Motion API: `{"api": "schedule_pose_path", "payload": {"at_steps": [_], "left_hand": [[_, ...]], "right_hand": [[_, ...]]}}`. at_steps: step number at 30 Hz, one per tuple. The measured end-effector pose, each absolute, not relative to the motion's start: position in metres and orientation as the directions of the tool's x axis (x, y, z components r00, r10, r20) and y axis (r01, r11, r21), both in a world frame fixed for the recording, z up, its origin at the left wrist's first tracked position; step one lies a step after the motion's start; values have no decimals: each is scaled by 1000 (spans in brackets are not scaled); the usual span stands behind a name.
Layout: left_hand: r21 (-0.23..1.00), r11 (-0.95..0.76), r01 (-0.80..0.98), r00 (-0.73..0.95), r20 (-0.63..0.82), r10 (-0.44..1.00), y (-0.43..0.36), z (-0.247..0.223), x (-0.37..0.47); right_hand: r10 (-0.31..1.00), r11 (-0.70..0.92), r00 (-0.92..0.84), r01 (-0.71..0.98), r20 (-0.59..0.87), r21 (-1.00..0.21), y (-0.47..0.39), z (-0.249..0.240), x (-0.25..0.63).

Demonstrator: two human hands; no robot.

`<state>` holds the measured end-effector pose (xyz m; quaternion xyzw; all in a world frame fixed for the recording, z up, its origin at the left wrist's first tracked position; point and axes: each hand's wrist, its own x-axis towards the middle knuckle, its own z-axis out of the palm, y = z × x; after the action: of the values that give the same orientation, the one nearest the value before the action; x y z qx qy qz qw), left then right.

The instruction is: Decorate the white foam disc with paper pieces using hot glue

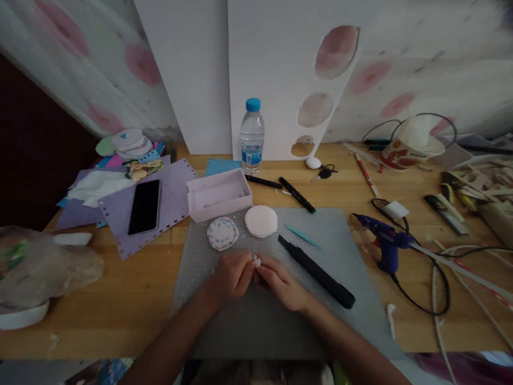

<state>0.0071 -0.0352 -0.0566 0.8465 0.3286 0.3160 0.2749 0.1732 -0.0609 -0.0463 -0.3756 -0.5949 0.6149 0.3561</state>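
Both my hands meet over the grey cutting mat (224, 337), fingers closed on a small white piece (257, 261) whose kind I cannot make out. My left hand (234, 274) pinches it from the left, and my right hand (282, 282) grips it from the right. Just beyond them lie a round white disc (261, 221) and a disc with a blue and pink pattern (223, 233). To the right of my right hand rest a black utility knife (318, 272) and a thin turquoise tool (303, 237).
Behind the discs are an open white box (219, 195), a water bottle (252, 136) and black markers (297, 195). A phone (145, 207) lies on purple paper (176, 187) at left. A blue glue gun (387, 243) with trailing cables sits at right. White boards (276, 64) stand behind.
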Motion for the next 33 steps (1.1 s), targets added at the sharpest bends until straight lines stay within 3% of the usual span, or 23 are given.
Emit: {"api": "schedule_pose_path", "payload": {"at_steps": [9, 16, 27, 33], "left_hand": [[551, -714, 432, 576, 441, 688, -35, -56, 11], [330, -806, 491, 614, 525, 589, -37, -50, 13], [230, -816, 530, 627, 541, 560, -39, -52, 16], [294, -798, 526, 611, 522, 595, -40, -55, 18]], "right_hand": [[899, -78, -431, 16, -77, -997, -57, -49, 173], [900, -52, -429, 67, -76, -996, -57, -50, 173], [919, -49, -388, 75, -74, -996, -59, -46, 171], [939, -58, -337, 63, -76, -996, -61, -46, 166]]}}
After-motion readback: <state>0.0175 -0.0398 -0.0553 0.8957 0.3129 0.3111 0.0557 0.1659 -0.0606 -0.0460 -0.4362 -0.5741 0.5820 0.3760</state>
